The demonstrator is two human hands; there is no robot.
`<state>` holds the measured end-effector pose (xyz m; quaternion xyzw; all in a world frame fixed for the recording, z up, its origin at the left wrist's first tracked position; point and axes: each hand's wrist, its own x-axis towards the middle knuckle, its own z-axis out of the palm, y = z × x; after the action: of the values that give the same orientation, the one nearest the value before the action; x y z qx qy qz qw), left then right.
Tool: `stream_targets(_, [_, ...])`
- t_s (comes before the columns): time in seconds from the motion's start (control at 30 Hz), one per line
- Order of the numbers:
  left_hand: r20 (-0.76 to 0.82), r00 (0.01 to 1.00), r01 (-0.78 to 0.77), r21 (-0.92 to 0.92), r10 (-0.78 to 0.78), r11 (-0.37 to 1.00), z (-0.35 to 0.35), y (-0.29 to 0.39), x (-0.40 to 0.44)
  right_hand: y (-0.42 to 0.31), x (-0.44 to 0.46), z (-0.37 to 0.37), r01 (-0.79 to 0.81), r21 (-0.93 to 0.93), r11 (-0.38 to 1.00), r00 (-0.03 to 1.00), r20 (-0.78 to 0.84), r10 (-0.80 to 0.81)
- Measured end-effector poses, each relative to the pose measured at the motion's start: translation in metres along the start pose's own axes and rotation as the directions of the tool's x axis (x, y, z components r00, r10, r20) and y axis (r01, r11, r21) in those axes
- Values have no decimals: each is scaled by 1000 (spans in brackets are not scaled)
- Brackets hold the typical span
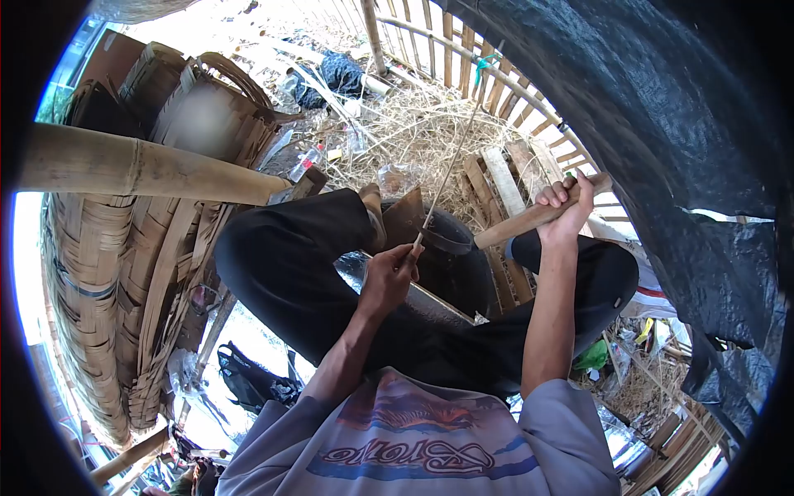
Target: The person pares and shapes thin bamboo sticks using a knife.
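Note:
My left hand [389, 279] is closed around the lower end of a thin bamboo strip [451, 169], which runs up and away from me. My right hand [566, 208] grips the long wooden handle of a knife [517, 225]. Its dark, slightly curved blade [449, 241] points left toward the strip, just beyond my left fingers. Whether blade and strip touch, I cannot tell. Both hands are between my bent knees, above a dark rounded container [475, 277]. A flat brown piece [403, 217] stands beside the blade.
A thick bamboo pole [153, 169] and woven bamboo rolls [99, 306] are at left. A black tarp [662, 107] hangs at right. Ahead are straw [413, 124], wooden slats [500, 178], a plastic bottle [306, 162] and a bamboo fence [455, 54].

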<state>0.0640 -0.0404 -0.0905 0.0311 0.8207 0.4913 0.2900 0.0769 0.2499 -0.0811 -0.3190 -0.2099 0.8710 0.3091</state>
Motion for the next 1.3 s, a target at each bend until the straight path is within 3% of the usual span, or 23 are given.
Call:
stream_targets(0.03, [-7,1000,-23,8,23,1000,0,2,-1,1,-2,0,-54,-47,997,998,30,56])
stream_targets(0.17, [-37,997,-62,52,64,997,-1,13,-3,5,2,-1,35,56,998,995,-94,-30])
stream_targets(0.23, [-31,997,-70,58,72,996,-1,11,-3,2,0,0,30,14,999,999,-11,-30])
stream_targets(0.37, [-43,995,-83,58,86,995,-1,19,-6,4,-1,5,49,29,998,997,-65,-48])
stream_targets(0.47, [-55,995,-81,61,85,995,3,12,-5,4,0,1,-64,-51,997,998,6,64])
stream_targets(0.57, [-27,996,-80,21,80,997,1,9,-4,5,5,4,28,70,997,990,-140,-18])
stream_targets(0.7, [-20,996,-87,44,88,995,3,4,-1,5,-2,5,-56,-52,997,998,18,57])
stream_targets(0.83, [-11,997,-80,8,80,997,2,-2,-2,5,2,3,1,39,999,999,-49,1])
stream_targets(0.87, [-7,998,-68,6,68,998,3,-1,-2,4,1,2,-45,-47,998,999,-7,45])
stream_targets(1.0, [-4,997,-83,9,83,997,1,1,-2,2,2,5,76,8,997,996,-49,-76])
stream_targets(1.1, [7,994,-104,-56,105,993,4,-5,1,0,2,3,168,101,981,981,-111,-157])
stream_targets(1.17, [112,994,24,-220,1,975,4,-4,2,2,0,3,188,115,975,979,-99,-177])
stream_targets(1.23, [138,990,55,-265,-19,963,4,0,3,4,-9,6,203,126,971,977,-88,-193])
stream_targets(1.3, [164,984,123,-376,-65,918,2,2,3,2,-28,16,241,63,969,963,108,-247])
